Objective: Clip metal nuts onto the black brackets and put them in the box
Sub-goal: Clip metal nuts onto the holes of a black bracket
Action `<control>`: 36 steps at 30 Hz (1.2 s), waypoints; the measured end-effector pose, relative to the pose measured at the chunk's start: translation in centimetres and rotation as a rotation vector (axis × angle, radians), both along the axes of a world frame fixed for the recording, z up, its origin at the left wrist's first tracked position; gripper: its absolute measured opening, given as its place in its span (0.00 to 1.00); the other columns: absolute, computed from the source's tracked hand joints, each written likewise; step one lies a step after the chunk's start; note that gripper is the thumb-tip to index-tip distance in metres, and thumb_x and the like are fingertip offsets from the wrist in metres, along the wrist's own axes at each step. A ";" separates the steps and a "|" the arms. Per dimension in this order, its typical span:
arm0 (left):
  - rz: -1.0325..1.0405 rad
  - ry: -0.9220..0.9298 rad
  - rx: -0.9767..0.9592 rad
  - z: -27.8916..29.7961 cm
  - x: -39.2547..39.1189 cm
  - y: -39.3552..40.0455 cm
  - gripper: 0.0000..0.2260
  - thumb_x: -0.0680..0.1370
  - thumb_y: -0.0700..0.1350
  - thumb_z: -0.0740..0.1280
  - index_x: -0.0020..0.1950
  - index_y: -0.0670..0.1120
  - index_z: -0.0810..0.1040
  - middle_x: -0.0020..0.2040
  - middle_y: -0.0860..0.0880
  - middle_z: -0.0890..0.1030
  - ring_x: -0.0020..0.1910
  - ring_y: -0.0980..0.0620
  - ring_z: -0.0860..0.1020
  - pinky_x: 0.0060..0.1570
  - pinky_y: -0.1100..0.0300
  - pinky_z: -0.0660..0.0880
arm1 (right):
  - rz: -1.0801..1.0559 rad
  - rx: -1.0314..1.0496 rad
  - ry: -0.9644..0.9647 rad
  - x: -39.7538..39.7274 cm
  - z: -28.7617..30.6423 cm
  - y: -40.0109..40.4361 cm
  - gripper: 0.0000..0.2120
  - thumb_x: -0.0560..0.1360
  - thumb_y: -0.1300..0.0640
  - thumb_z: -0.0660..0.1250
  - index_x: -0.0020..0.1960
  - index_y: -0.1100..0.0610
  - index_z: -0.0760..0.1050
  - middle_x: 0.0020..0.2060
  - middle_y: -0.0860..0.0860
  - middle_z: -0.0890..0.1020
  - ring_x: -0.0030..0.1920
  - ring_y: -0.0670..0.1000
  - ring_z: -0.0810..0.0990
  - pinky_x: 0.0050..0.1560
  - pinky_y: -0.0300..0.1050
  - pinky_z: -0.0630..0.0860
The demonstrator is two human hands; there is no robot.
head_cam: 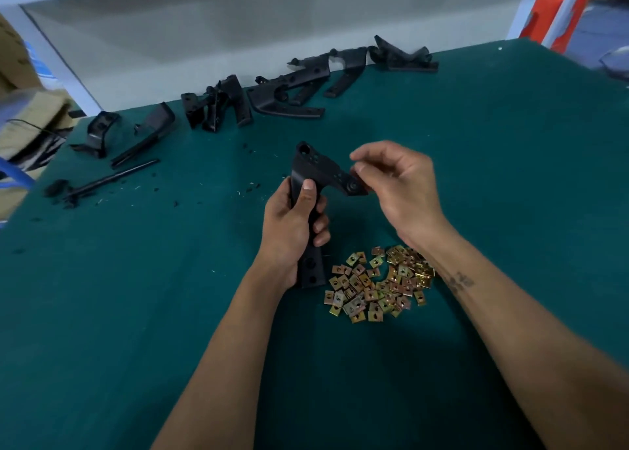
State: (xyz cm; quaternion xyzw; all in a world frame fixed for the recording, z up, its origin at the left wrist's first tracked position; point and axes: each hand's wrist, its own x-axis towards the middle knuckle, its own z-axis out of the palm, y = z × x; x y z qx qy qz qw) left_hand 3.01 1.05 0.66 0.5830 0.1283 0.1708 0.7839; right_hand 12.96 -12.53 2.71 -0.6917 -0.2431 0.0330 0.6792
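My left hand (292, 225) holds a bracket (318, 180) upright above the middle of the table (510, 177); my right hand (398, 187) is just at three o'clock of it, touching its outer tip. The pile of nuts (377, 284) lies on the table at five o'clock of the bracket, between my forearms. More brackets (286, 92) sit in a row along the far edge, from ten to one o'clock. A rod (112, 179) lies at nine o'clock, with scraps around it.
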 end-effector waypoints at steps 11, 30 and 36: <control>-0.069 0.008 -0.025 -0.1 -0.1 0.1 0.08 0.87 0.46 0.58 0.52 0.45 0.72 0.35 0.53 0.70 0.28 0.55 0.65 0.25 0.63 0.64 | 0.109 -0.035 -0.107 -0.7 0.4 -0.7 0.15 0.78 0.70 0.69 0.54 0.51 0.83 0.48 0.44 0.87 0.53 0.44 0.85 0.57 0.39 0.80; -0.092 -0.021 0.027 0.2 -0.3 0.0 0.05 0.86 0.46 0.59 0.57 0.45 0.70 0.36 0.51 0.68 0.29 0.54 0.63 0.26 0.63 0.64 | 0.145 0.108 0.128 0.0 0.8 -1.4 0.06 0.74 0.66 0.76 0.46 0.56 0.86 0.38 0.51 0.87 0.40 0.49 0.84 0.44 0.43 0.82; -0.112 -0.022 -0.013 0.6 -0.5 -0.1 0.04 0.86 0.46 0.60 0.55 0.46 0.68 0.36 0.51 0.67 0.28 0.55 0.62 0.25 0.63 0.64 | 0.191 0.110 0.245 -0.4 1.0 -1.2 0.07 0.75 0.67 0.74 0.47 0.56 0.87 0.43 0.56 0.88 0.47 0.55 0.86 0.57 0.61 0.82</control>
